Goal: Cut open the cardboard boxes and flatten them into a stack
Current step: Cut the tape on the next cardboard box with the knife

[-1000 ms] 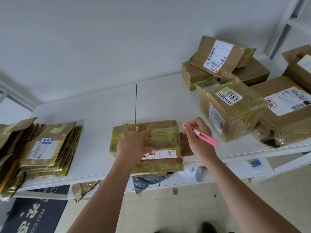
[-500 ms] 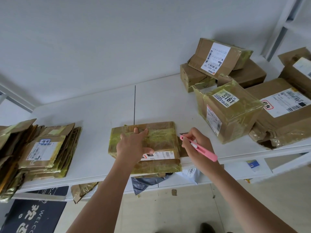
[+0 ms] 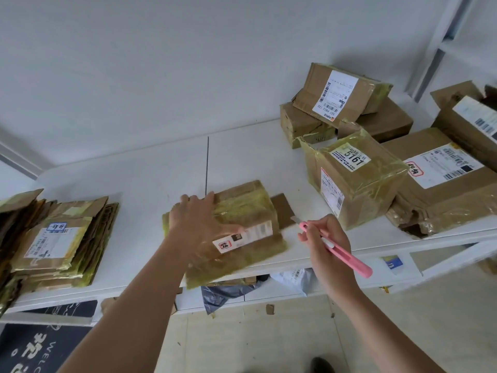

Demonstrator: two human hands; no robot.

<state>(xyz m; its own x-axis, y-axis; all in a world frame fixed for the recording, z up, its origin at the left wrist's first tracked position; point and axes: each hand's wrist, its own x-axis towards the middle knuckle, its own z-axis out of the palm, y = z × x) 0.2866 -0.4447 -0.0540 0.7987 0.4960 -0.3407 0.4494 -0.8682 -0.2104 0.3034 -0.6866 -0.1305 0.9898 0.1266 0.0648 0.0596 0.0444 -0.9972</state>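
Box (image 3: 242, 211) now skewed, blurred under hands (image 3: 199, 224).

Your left hand (image 3: 200, 224) lies flat on the flattened yellow-taped cardboard box (image 3: 242, 227) on the white table (image 3: 134, 179); your right hand (image 3: 326, 244) grips the pink utility knife (image 3: 347, 255) just beside the box's open brown flap.

One white table (image 3: 139, 181) carries the lot. At its 3 o'clock end stand five unflattened cardboard boxes: a labelled one (image 3: 341, 95) lying on two plain ones (image 3: 301, 125) (image 3: 387, 122), the taped box marked 5161 (image 3: 357, 179), a large flat one (image 3: 443, 189), and a sixth, open-flapped box (image 3: 468, 119) cut off by the frame edge. One taped box (image 3: 242, 224) lies at 6 o'clock beside one pink utility knife (image 3: 338, 249), and two piles of flattened cardboard (image 3: 61, 238) (image 3: 13, 224) sit at 9 o'clock.
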